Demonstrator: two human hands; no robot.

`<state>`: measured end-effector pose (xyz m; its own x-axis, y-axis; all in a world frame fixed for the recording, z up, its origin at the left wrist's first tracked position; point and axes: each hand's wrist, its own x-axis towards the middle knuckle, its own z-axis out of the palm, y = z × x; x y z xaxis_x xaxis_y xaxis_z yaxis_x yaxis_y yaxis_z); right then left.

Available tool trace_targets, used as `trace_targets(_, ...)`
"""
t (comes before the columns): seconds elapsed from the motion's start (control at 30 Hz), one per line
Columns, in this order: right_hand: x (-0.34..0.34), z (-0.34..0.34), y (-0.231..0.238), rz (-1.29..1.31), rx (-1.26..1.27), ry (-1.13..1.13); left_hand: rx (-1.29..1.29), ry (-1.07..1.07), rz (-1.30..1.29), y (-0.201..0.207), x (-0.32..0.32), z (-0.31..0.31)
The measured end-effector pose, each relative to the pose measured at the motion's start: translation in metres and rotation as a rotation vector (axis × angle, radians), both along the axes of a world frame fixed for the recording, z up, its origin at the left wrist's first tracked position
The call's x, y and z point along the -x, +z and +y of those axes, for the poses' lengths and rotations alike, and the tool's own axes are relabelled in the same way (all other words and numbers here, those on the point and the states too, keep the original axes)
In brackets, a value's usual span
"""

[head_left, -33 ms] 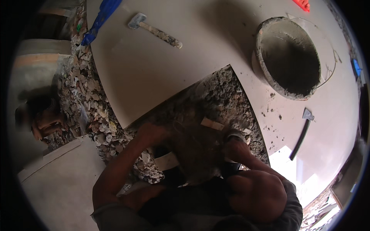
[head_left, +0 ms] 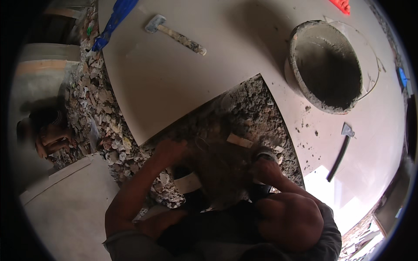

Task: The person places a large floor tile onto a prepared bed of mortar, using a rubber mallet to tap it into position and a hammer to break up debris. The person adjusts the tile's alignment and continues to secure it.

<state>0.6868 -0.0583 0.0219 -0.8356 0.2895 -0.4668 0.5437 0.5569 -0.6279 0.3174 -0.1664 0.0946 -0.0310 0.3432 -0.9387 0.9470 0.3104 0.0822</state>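
Over a patch of dark wet mortar (head_left: 224,174), between large pale tiles, both my arms reach down. My left hand (head_left: 170,153) is low over the left side of the patch, its fingers lost in shadow. On the right side, my right hand (head_left: 266,171) is curled, with a dark round-edged thing (head_left: 264,153) at its knuckles; what it holds is too dark to make out. A small tan strip (head_left: 239,140) lies on the rough bed between the hands, and another light piece (head_left: 188,183) is below my left hand.
A mortar-filled bucket (head_left: 294,48) with a wire handle stands on the tiles (head_left: 191,82) at the far right. Nearby lies a black-handled scraper (head_left: 339,152). A hammer (head_left: 176,35) rests at the back. Rubble (head_left: 93,93) runs along the left, where another person's hands (head_left: 54,141) show.
My left hand has shifted very slightly, and its outline is a little clearer. The other person's hands at the left have moved a little. Tools and bucket stay where they were.
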Motion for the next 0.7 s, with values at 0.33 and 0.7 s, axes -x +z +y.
trace_targets(0.33, 0.019, 0.042, 0.013, 0.098, -0.026, -0.507, -1.101, -0.262, -0.034, -0.079, -0.028, 0.169)
trace_targets(0.7, 0.024, 0.064, 0.014, 0.023, 0.271, -0.530, -1.138, -0.320, -0.101, -0.125, -0.043, 0.254)
